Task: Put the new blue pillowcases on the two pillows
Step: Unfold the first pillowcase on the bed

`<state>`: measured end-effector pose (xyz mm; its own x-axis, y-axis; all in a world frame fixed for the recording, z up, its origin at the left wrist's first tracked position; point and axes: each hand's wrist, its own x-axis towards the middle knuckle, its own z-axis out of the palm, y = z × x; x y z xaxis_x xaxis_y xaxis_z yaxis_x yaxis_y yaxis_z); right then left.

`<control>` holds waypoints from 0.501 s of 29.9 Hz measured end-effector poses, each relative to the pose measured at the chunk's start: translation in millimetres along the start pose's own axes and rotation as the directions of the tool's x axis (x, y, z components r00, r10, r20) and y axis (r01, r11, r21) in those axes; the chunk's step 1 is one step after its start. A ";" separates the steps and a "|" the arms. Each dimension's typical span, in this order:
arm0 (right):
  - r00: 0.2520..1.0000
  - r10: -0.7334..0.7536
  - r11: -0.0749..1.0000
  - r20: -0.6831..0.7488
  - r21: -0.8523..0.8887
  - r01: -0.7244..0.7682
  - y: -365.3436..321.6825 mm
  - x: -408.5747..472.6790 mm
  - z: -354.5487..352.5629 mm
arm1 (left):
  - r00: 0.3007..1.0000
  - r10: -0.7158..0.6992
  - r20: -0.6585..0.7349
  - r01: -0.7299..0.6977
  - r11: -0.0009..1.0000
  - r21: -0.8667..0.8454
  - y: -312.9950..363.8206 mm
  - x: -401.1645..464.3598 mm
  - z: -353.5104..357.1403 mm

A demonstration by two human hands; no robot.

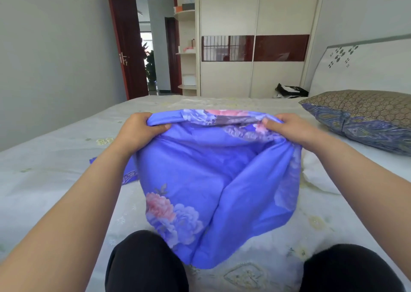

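A blue pillowcase [213, 176] with pink and lilac flowers hangs in front of me over the bed, bulging as if filled. My left hand [142, 129] grips its upper left edge and my right hand [287, 126] grips its upper right edge, the top hem stretched between them. A second blue piece of fabric [129, 176] lies flat on the bed, half hidden behind the left side of the case. A pillow [364, 118] in a brown-and-blue patterned cover lies at the right by the headboard. Something white and soft [318, 173] lies just right of the case.
I kneel on a bed with a pale floral sheet [55, 169]; my dark-trousered knees [142, 262] show at the bottom. A white headboard [360, 69] stands at the right, a wardrobe [255, 36] behind the bed, an open door [129, 47] at the back left.
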<state>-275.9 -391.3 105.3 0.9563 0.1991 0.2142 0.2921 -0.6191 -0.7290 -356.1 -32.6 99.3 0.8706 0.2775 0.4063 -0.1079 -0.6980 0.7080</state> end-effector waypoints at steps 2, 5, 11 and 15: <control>0.989 -0.017 0.950 0.150 -0.307 0.063 -6.6 -4.5 3.1 | 0.999 0.046 -0.015 -0.046 0.998 -0.039 4.5 -3.7 4.3; 0.928 -0.237 0.932 0.287 -0.201 0.300 -40.6 -19.0 28.9 | 0.968 0.201 0.148 -0.192 0.979 -0.068 28.1 -9.7 24.2; 0.909 -0.064 0.964 0.412 -0.210 0.163 -79.3 -16.8 75.6 | 0.918 0.378 -0.122 -0.353 0.917 0.188 55.8 -3.7 63.2; 0.936 0.106 0.730 0.337 0.612 -0.303 -68.8 1.7 78.1 | 0.832 0.455 -0.318 -0.387 0.886 0.254 61.2 -41.8 86.8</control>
<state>-295.4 -289.2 105.0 0.9214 0.3766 -0.0956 -0.0840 -0.0472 -0.9953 -357.4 -144.2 75.5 0.5222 0.1235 0.8439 -0.3109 -0.8938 0.3231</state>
